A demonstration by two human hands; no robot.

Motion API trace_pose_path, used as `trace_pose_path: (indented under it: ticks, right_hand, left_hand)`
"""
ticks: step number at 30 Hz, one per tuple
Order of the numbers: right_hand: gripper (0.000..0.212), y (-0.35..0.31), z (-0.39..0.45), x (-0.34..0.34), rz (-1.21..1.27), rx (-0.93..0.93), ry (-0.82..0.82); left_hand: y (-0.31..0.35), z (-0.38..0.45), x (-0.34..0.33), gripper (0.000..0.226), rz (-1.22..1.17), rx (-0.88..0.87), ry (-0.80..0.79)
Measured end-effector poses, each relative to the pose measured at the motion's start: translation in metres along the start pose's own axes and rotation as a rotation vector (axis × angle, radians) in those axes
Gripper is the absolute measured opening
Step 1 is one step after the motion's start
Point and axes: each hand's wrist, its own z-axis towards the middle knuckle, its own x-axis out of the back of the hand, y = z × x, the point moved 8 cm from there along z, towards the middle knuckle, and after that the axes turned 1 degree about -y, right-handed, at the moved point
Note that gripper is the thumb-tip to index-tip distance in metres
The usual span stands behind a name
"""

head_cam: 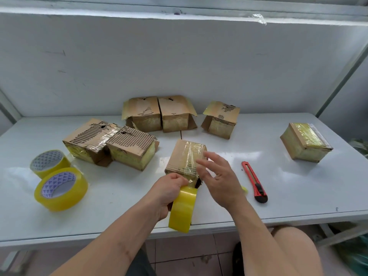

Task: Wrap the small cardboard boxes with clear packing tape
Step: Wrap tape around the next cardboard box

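Gripping a yellowish roll of clear packing tape (182,209) at the white bench's (298,186) near edge, the left hand (169,193) curls round its top. Just right, a small brown cardboard box (184,158) stands mid-bench, glossy tape wrinkled across its top. The right hand (218,176) hovers beside it, fingers spread, released.

left hand (169,193) gripping tape roll (182,210), right hand (218,179) on box (184,158)

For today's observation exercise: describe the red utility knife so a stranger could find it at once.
On the white table, look just right of the person's right hand. The red plastic utility knife lies flat there, the only slim red thing among brown boxes and yellow tape rolls.
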Motion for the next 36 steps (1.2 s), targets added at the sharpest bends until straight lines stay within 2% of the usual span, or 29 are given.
trace_pose_path:
  ticks: [2,5,11,15,18,20,23,26,27,30,34,36]
  right_hand:
    - [0.023,-0.007,0.007,-0.027,0.119,0.010,-0.208]
    - [0.025,0.006,0.014,-0.039,0.075,0.051,-0.223]
    - [0.027,0.012,0.017,-0.046,0.071,0.130,-0.107]
    - [0.028,0.009,0.031,-0.039,0.031,0.105,-0.059]
    - [0.021,-0.014,0.015,-0.020,0.113,0.117,0.122]
    - [0.014,-0.020,-0.009,-0.017,0.237,0.045,0.182]
    - [0.038,0.000,-0.041,-0.044,0.406,-0.240,-0.009]
    - [0.040,0.010,-0.055,-0.076,0.320,-0.300,-0.288]
    - [0.037,0.009,-0.054,-0.080,0.301,-0.290,-0.310]
    - [0.038,0.008,-0.043,-0.075,0.223,-0.282,-0.239]
    - [0.014,0.007,-0.038,-0.075,0.114,-0.278,-0.273]
    - [0.010,0.005,-0.035,-0.074,0.034,-0.253,-0.281]
  left_hand:
    - [0.001,-0.001,0.002,0.008,0.018,-0.013,-0.009]
    - [0.001,-0.005,0.010,0.011,0.051,-0.022,-0.013]
    - [0.000,-0.012,0.019,0.011,0.085,-0.033,-0.016]
    - [0.012,-0.016,0.029,0.017,0.298,-0.168,0.059]
    - [0.026,-0.017,0.035,0.016,0.445,-0.274,0.134]
    - [0.033,-0.016,0.035,0.012,0.484,-0.328,0.140]
    - [0.036,-0.013,0.033,0.010,0.513,-0.376,0.107]
    - [0.042,-0.013,0.028,0.015,0.579,-0.438,0.077]
    - [0.044,-0.013,0.026,0.016,0.601,-0.470,0.065]
    - [0.049,-0.014,0.021,0.012,0.614,-0.572,0.053]
    - [0.055,-0.013,0.020,0.021,0.531,-0.663,0.031]
    - [0.061,-0.012,0.015,0.019,0.535,-0.685,0.016]
